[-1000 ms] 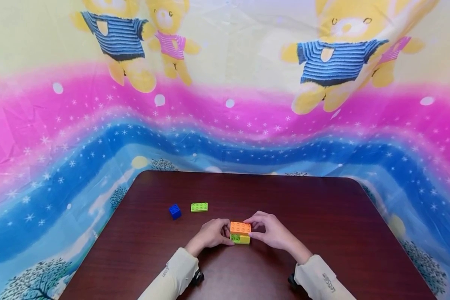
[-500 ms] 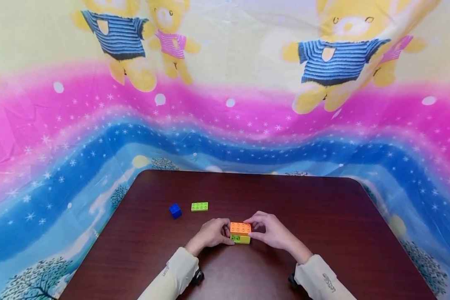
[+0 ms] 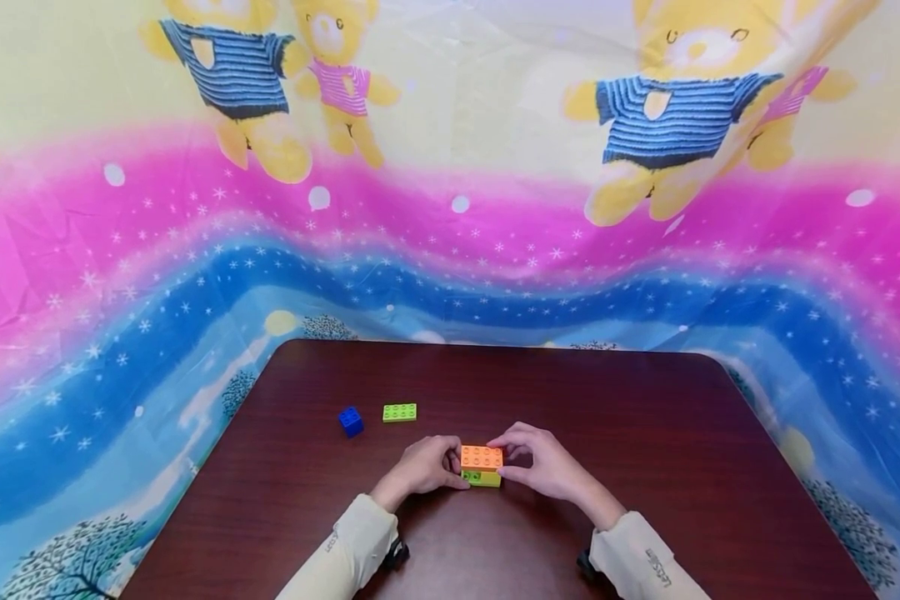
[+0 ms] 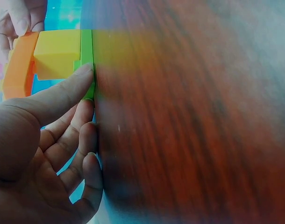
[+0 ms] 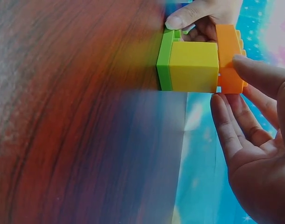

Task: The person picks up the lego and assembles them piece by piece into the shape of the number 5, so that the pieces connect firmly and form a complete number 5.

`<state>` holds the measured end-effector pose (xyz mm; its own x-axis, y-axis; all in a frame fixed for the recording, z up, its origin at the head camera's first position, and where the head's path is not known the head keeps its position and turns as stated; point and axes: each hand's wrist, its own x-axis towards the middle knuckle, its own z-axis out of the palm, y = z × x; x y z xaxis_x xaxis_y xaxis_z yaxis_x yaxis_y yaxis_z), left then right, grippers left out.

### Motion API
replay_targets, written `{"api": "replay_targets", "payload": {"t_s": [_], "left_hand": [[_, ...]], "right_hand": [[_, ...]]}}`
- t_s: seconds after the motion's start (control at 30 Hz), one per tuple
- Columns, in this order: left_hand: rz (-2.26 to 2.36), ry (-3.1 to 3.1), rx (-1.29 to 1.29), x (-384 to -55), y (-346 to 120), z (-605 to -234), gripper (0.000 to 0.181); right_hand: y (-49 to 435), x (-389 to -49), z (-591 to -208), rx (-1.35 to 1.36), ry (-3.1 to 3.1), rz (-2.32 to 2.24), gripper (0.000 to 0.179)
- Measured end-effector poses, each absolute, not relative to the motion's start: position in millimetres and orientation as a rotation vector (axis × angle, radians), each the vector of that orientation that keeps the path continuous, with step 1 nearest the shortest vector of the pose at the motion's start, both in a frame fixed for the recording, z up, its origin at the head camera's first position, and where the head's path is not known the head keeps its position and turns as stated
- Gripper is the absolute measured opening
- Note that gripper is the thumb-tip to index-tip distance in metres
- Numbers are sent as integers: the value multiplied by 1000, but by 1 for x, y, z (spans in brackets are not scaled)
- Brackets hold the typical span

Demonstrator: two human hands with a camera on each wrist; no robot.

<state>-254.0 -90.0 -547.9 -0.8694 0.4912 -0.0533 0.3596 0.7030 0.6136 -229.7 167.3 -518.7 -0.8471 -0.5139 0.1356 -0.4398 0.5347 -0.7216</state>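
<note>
In the head view my left hand (image 3: 424, 464) and right hand (image 3: 540, 461) meet at a small stack of toy building bricks. At its bottom lies a thin green plate brick (image 4: 87, 44), pinched at one end by the left thumb and fingers. A yellow brick (image 5: 194, 67) stands on one half of that plate; bare green studs show beside it. On top is an orange brick (image 3: 482, 457), which overhangs the bare half. The right thumb and fingers pinch the orange brick's end. A slim gap shows between orange and yellow, so whether they are fully joined is unclear.
Farther back on the dark wooden table (image 3: 607, 417) lie a blue brick (image 3: 350, 422) and a second, lime green plate brick (image 3: 400, 412), left of the stack. A printed cloth (image 3: 450, 250) hangs behind the table's far edge.
</note>
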Motion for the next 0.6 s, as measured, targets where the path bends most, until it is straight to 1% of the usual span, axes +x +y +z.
{"api": "replay_targets", "payload": {"t_s": [0.33, 0.5, 0.6], "left_hand": [[896, 2703, 685, -255, -90, -549, 33], [896, 2717, 729, -255, -90, -550, 34], [874, 2745, 732, -254, -90, -549, 33]], "right_hand": [[165, -230, -523, -868, 2685, -1239, 41], [164, -230, -526, -838, 2719, -1186, 25], [164, -231, -527, -833, 2735, -1171, 21]]}}
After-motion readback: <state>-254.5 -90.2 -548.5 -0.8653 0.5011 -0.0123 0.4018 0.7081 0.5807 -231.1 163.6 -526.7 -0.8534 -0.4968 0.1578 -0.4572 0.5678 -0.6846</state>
